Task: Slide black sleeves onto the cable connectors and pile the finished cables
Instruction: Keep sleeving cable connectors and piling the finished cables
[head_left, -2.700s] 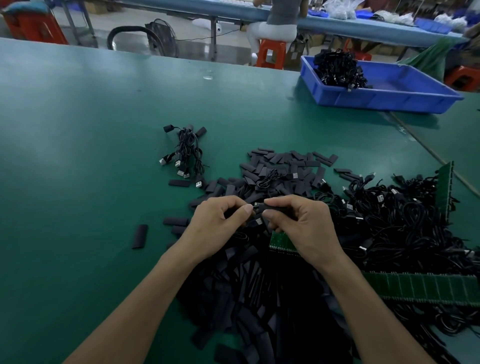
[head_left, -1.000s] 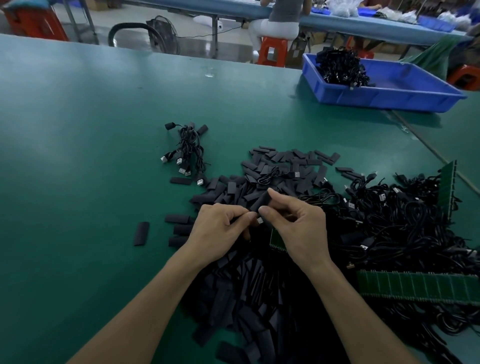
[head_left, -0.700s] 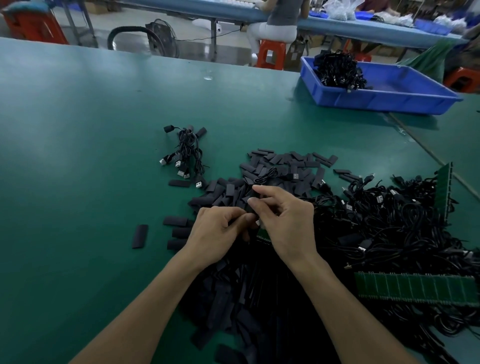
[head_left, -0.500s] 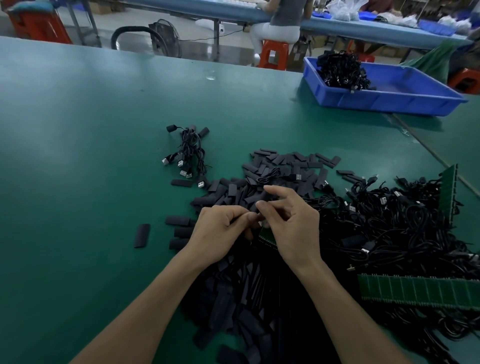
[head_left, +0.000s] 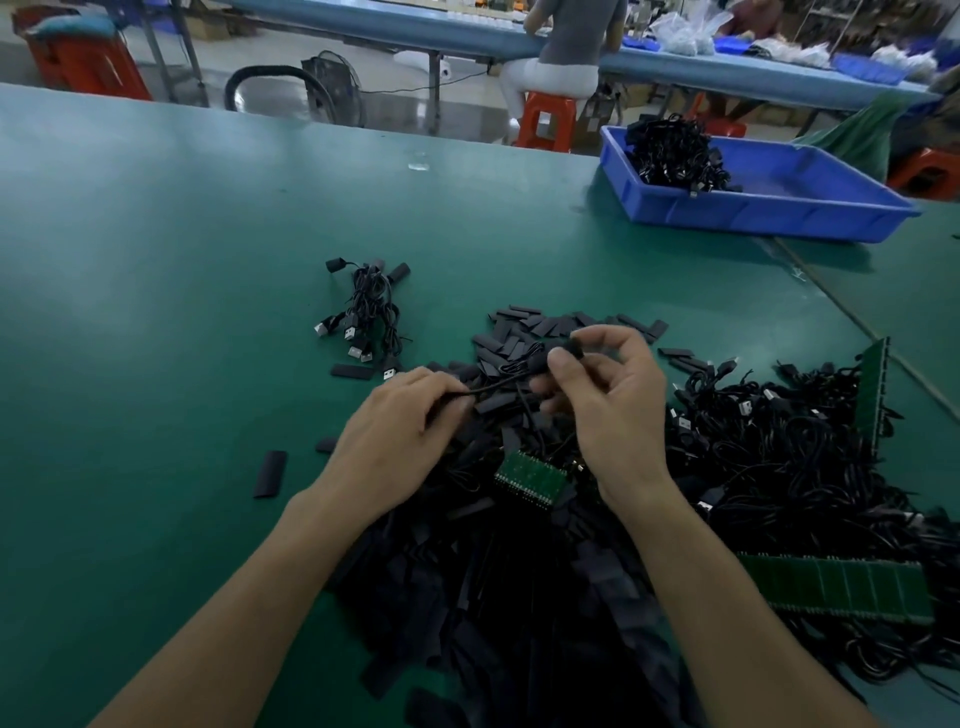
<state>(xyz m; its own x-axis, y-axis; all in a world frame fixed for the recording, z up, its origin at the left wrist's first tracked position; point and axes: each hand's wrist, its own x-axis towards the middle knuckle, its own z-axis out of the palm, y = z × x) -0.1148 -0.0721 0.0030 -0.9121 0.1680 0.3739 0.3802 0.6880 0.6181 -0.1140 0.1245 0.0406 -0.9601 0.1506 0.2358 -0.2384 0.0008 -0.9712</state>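
The right hand (head_left: 618, 410) is lifted slightly off the green surface (head_left: 156, 260). Its thumb and forefinger pinch a black sleeve (head_left: 569, 347) at the end of a thin black cable (head_left: 493, 387), and its remaining fingers (head_left: 608, 332) are loosely bent behind the pinch. The connector itself is hidden by the sleeve and fingertips, so how far the sleeve is seated cannot be told. From that pinch the cable runs down and left to the left hand (head_left: 400, 436), whose fingers (head_left: 436, 387) are curled in, gripping the cable at their tips.

Directly under and just beyond both sets of fingers lies a heap of loose sleeves (head_left: 519, 597), spreading back towards the wrists. A small green circuit board (head_left: 530, 475) shows in the gap below the two hands. To the outside of the right fingers is a large tangle of unfinished cables (head_left: 805, 447), with a long green board strip (head_left: 841, 587) lying on it.

Beyond and outward of the left fingers, apart from the heap, sits the pile of finished cables (head_left: 366, 317), their metal plugs showing. A single stray sleeve (head_left: 270, 473) lies well outside the left wrist. Far beyond the right fingers stands a blue tray (head_left: 769, 213) holding a bundle of black cables (head_left: 670, 153).
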